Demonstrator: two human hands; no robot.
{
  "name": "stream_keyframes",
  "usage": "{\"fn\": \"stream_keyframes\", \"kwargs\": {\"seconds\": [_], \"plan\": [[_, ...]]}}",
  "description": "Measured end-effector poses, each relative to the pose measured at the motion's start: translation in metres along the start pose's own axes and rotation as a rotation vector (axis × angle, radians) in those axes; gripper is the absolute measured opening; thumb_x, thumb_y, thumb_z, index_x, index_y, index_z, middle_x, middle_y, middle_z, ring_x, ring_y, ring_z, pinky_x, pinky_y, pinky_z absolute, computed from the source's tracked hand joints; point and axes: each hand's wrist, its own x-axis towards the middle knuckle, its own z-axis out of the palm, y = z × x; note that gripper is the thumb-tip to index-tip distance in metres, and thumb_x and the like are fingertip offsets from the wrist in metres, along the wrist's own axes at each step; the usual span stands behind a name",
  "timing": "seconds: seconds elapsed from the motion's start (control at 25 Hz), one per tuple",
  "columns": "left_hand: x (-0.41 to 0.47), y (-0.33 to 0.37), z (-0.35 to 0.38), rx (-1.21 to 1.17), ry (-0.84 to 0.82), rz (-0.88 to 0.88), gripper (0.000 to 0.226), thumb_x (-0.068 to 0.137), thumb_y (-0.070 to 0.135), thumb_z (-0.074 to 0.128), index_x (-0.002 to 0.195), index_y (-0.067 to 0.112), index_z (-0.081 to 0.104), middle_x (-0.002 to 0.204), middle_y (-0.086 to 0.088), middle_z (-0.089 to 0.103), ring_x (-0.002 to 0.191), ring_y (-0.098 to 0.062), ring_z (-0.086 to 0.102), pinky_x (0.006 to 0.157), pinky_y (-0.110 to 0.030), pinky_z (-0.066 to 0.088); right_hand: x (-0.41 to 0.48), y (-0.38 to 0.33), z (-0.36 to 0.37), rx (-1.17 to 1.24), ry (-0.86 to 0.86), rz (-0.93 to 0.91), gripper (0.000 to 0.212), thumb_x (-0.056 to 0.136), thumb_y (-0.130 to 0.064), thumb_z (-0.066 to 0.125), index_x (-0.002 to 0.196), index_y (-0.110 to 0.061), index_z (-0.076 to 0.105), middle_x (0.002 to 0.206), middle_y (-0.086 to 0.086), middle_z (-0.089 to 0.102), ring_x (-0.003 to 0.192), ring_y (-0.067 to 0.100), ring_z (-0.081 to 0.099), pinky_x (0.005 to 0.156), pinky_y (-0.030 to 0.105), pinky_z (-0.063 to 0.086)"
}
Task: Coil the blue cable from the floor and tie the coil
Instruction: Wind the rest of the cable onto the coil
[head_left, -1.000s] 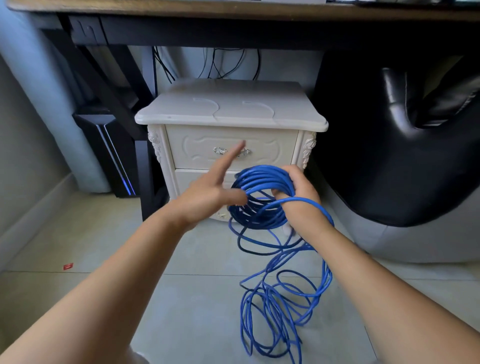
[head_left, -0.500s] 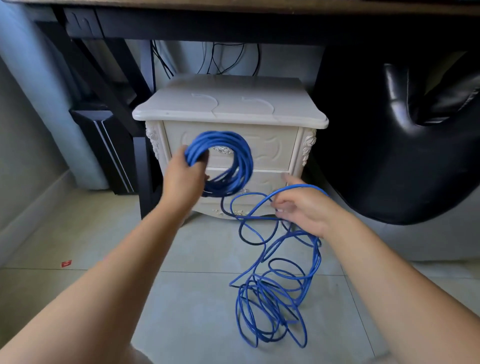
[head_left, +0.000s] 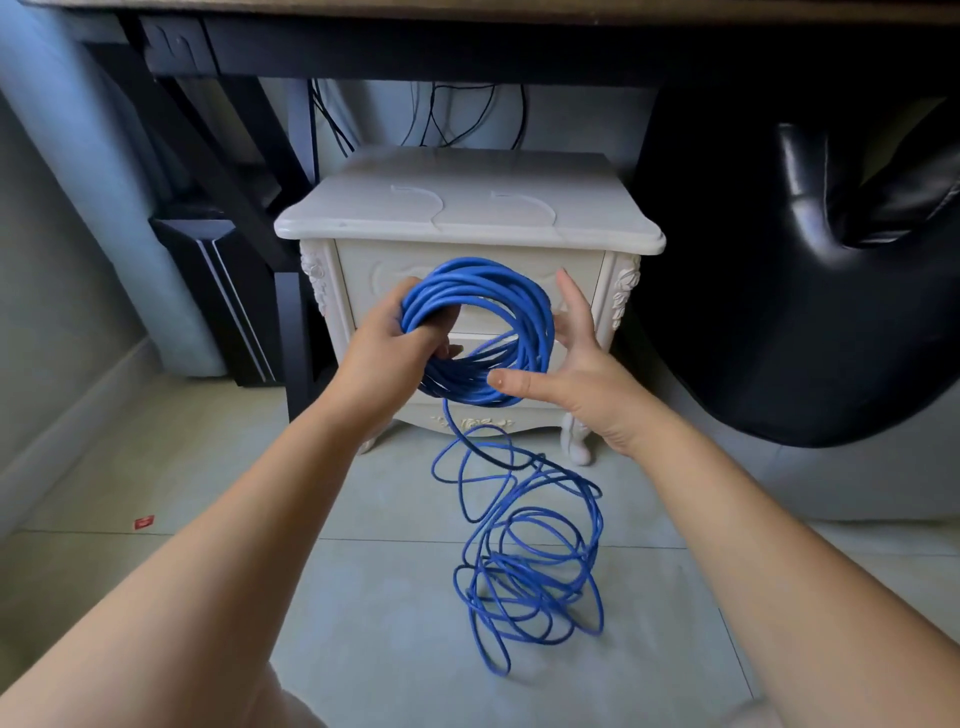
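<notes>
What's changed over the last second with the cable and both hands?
The coil passed to the left hand, which grips it. The right hand let go, pulled a strand aside, then came back open against the coil's right side. The loose cable stays piled on the floor; the nightstand unmoved.

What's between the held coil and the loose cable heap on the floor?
Head view: a single blue strand hangs from the coil down to the heap.
</notes>
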Motion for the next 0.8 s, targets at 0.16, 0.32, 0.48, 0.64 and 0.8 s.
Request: {"fn": "stream_keyframes", "kwargs": {"seconds": [0.16, 0.32, 0.48, 0.64, 0.8], "plan": [[-0.004, -0.003, 0.009, -0.104, 0.042, -0.046, 0.005, 0.098, 0.018, 0.055, 0.098, 0.018, 0.06, 0.065, 0.007, 0.05, 0.063, -0.008, 0.049, 0.092, -0.045, 0.055, 0.003, 0.002, 0.007, 0.01, 0.134, 0.015, 0.051, 0.069, -0.036, 0.081, 0.111, -0.026, 0.055, 0.117, -0.002, 0.056, 0.106, 0.006, 0.055, 0.096, 0.027, 0.042], [-0.006, -0.015, 0.034, -0.253, 0.102, -0.191, 0.009, 0.093, 0.036, 0.059, 0.097, 0.028, 0.059, 0.067, 0.004, 0.061, 0.073, -0.014, 0.065, 0.092, -0.047, 0.052, 0.006, 0.003, 0.017, 0.155, 0.383, -0.026, 0.02, 0.077, -0.012, 0.068, 0.091, -0.018, 0.056, 0.082, 0.003, 0.059, 0.075, 0.014, 0.057, 0.074, 0.03, 0.044], [-0.01, -0.013, 0.039, -0.055, 0.006, -0.239, 0.013, 0.093, 0.032, 0.063, 0.099, 0.021, 0.059, 0.085, 0.002, 0.067, 0.072, -0.001, 0.064, 0.073, -0.023, 0.044, 0.004, 0.004, 0.01, 0.03, 0.455, -0.05, 0.012, 0.08, -0.007, 0.057, 0.087, -0.017, 0.053, 0.081, 0.022, 0.056, 0.081, 0.038, 0.059, 0.066, 0.031, 0.043], [-0.01, -0.008, 0.033, 0.029, -0.036, -0.102, 0.048, 0.083, 0.016, 0.073, 0.125, 0.026, 0.051, 0.099, 0.002, 0.065, 0.084, -0.011, 0.066, 0.073, -0.018, 0.052, 0.001, 0.004, 0.008, -0.221, 0.449, -0.101, 0.023, 0.082, -0.007, 0.057, 0.075, -0.027, 0.049, 0.064, -0.003, 0.049, 0.062, 0.022, 0.048, 0.059, 0.03, 0.037], [-0.008, -0.006, 0.032, 0.581, -0.169, 0.183, 0.071, 0.078, 0.008, 0.062, 0.141, 0.033, 0.039, 0.105, 0.004, 0.061, 0.092, -0.016, 0.062, 0.08, -0.031, 0.05, -0.004, 0.0, 0.022, -0.674, 0.299, -0.215, 0.015, 0.082, -0.013, 0.059, 0.095, -0.02, 0.056, 0.091, -0.003, 0.061, 0.084, 0.026, 0.054, 0.068, 0.035, 0.04]]}}
